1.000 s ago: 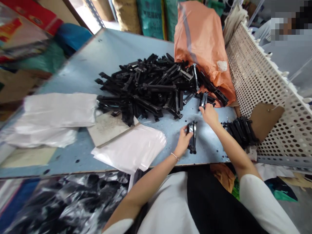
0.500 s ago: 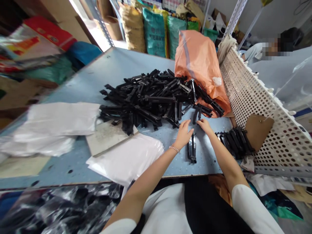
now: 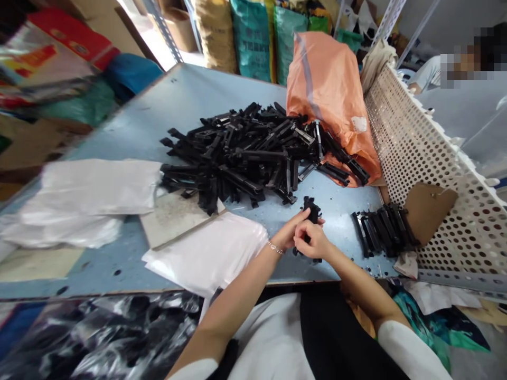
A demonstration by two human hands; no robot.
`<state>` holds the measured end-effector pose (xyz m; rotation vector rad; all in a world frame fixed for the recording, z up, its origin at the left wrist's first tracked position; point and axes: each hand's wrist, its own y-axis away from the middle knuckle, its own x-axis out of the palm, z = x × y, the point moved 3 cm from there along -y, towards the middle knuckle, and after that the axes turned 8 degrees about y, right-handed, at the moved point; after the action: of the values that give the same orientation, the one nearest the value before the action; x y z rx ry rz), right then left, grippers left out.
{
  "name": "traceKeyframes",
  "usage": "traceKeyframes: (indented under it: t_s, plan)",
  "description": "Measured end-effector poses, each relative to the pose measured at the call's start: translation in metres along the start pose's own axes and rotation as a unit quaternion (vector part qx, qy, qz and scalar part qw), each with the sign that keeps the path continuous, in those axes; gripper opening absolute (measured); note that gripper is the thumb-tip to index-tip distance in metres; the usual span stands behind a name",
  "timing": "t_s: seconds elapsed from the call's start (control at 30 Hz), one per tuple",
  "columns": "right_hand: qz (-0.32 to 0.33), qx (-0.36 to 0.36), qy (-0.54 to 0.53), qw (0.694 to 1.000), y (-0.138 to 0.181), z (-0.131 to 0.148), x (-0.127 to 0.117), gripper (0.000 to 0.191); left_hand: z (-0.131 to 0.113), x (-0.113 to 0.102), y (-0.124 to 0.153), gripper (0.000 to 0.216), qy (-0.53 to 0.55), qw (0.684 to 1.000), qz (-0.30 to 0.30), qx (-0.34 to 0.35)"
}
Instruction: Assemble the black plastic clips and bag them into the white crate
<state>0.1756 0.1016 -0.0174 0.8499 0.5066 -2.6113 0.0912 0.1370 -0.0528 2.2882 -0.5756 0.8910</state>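
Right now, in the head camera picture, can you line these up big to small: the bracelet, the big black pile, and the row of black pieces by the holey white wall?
1. Black pile
2. Row of black pieces
3. Bracelet

Slim black parts [image 3: 311, 205], long, jagged at the far end, bunched in the left hand [image 3: 288, 232], middles covered by the right hand [image 3: 316, 240], pointing lengthwise away from the body, near the table's [image 3: 103, 264] front edge
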Motion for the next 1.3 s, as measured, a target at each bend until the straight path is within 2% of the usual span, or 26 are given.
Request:
traceKeyframes:
  t_s: [0.07, 0.13, 0.23, 0.3, 0.37, 0.5, 0.57, 0.6, 0.67, 0.77, 0.83, 0.9, 0.97, 1.03, 1.1, 1.13, 1.2, 1.3]
  plan:
    - [-0.042, -0.018, -0.010, 0.999, -0.003, 0.007, -0.018, 0.016, -0.004, 0.000, 0.019, 0.057, 0.015, 0.999, -0.006, 0.039]
    - [-0.094, -0.036, 0.015, 0.995, -0.005, 0.013, -0.042, 0.020, -0.013, -0.003, 0.039, 0.056, -0.018, 0.994, -0.034, 0.099]
    - [-0.101, -0.045, 0.145, 0.983, -0.012, 0.016, -0.067, 0.028, -0.027, -0.004, 0.064, 0.063, -0.118, 0.980, -0.055, 0.151]
    - [-0.066, -0.051, 0.207, 0.975, -0.018, 0.014, -0.068, 0.037, -0.034, 0.000, 0.076, 0.063, -0.191, 0.961, -0.062, 0.188]
    - [-0.048, -0.036, 0.197, 0.979, -0.023, 0.012, -0.062, 0.047, -0.038, 0.007, 0.082, 0.060, -0.255, 0.935, -0.070, 0.235]
    - [-0.043, 0.096, 0.016, 0.994, -0.028, 0.007, -0.044, 0.056, -0.045, 0.017, 0.079, 0.061, -0.319, 0.883, -0.102, 0.329]
    - [-0.020, 0.123, -0.025, 0.992, -0.023, 0.008, -0.036, 0.058, -0.049, 0.012, 0.073, 0.059, -0.289, 0.889, -0.129, 0.332]
    - [-0.004, 0.105, -0.003, 0.994, -0.018, 0.010, -0.032, 0.058, -0.051, 0.008, 0.070, 0.057, -0.257, 0.899, -0.146, 0.322]
    - [0.019, 0.020, 0.102, 0.994, -0.004, 0.016, -0.022, 0.054, -0.054, 0.000, 0.067, 0.051, -0.183, 0.925, -0.174, 0.283]
    - [0.036, -0.114, 0.267, 0.956, 0.021, 0.019, 0.000, 0.042, -0.052, -0.010, 0.064, 0.052, -0.098, 0.953, -0.175, 0.226]
    - [0.058, -0.162, 0.306, 0.936, 0.027, 0.011, 0.011, 0.037, -0.043, -0.019, 0.060, 0.056, -0.065, 0.961, -0.179, 0.199]
    - [0.094, -0.167, 0.299, 0.935, 0.015, -0.009, 0.007, 0.035, -0.025, -0.031, 0.052, 0.054, -0.065, 0.957, -0.213, 0.187]
    - [0.103, -0.105, 0.290, 0.946, -0.015, -0.040, -0.016, 0.035, -0.003, -0.043, 0.042, 0.042, -0.121, 0.940, -0.254, 0.195]
    - [0.013, 0.050, 0.341, 0.939, -0.052, -0.079, -0.058, 0.035, 0.021, -0.049, 0.031, 0.032, -0.207, 0.916, -0.265, 0.219]
    - [-0.073, 0.207, 0.404, 0.888, -0.083, -0.113, -0.101, 0.040, 0.042, -0.049, 0.021, 0.035, -0.277, 0.894, -0.255, 0.243]
    - [-0.073, 0.262, 0.418, 0.867, -0.093, -0.126, -0.117, 0.044, 0.049, -0.048, 0.017, 0.041, -0.303, 0.883, -0.251, 0.255]
    - [-0.071, 0.312, 0.426, 0.846, -0.104, -0.144, -0.139, 0.050, 0.056, -0.048, 0.013, 0.054, -0.349, 0.861, -0.246, 0.276]
    - [-0.062, 0.343, 0.414, 0.841, -0.099, -0.157, -0.155, 0.048, 0.049, -0.049, 0.016, 0.057, -0.411, 0.829, -0.227, 0.304]
